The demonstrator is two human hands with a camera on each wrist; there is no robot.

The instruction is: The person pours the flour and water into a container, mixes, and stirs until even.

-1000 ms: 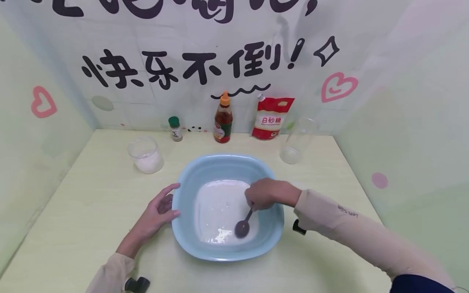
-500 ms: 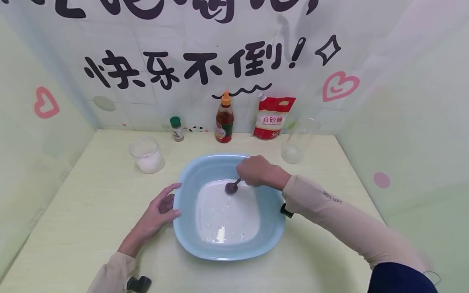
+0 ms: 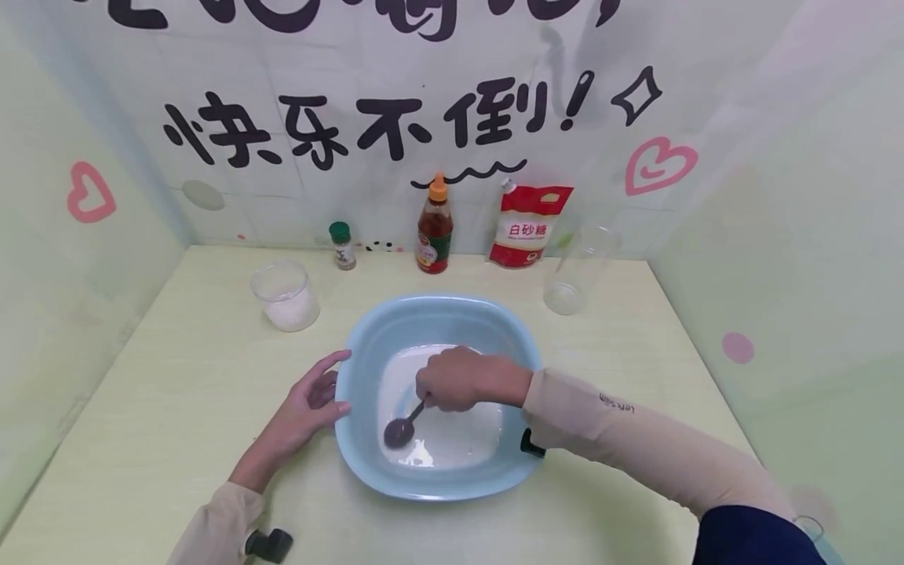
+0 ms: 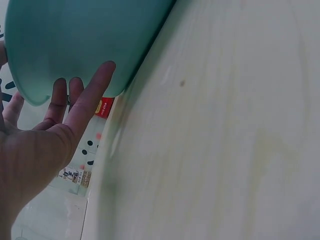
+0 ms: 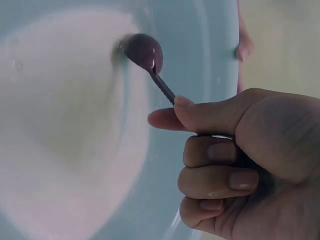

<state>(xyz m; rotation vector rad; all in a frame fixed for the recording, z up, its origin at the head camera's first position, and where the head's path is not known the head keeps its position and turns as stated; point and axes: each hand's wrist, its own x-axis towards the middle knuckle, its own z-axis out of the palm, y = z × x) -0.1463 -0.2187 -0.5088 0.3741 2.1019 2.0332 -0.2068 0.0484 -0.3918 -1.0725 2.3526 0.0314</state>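
Observation:
A light blue basin (image 3: 439,488) stands on the table with a whitish liquid (image 3: 459,435) in its bottom. My right hand (image 3: 455,379) is over the basin and grips the handle of a dark brown spoon (image 3: 399,433). The spoon's round bowl is at the lower left of the liquid; in the right wrist view thumb and index finger pinch the handle (image 5: 162,89), the other fingers curled. My left hand (image 3: 307,408) touches the basin's left side, index finger at the rim and thumb lower down. Its fingers are spread along the outer wall in the left wrist view.
Behind the basin stand a clear cup (image 3: 286,297) of white powder, a green-capped shaker (image 3: 342,246), an orange-capped sauce bottle (image 3: 434,227), a red sugar pouch (image 3: 530,226) and a tall clear glass (image 3: 575,271). Walls enclose the table (image 3: 176,377) at back and sides.
My right hand has swept the spoon through the liquid from the lower right, up to the far side, then down to the lower left. The left hand stays at the basin.

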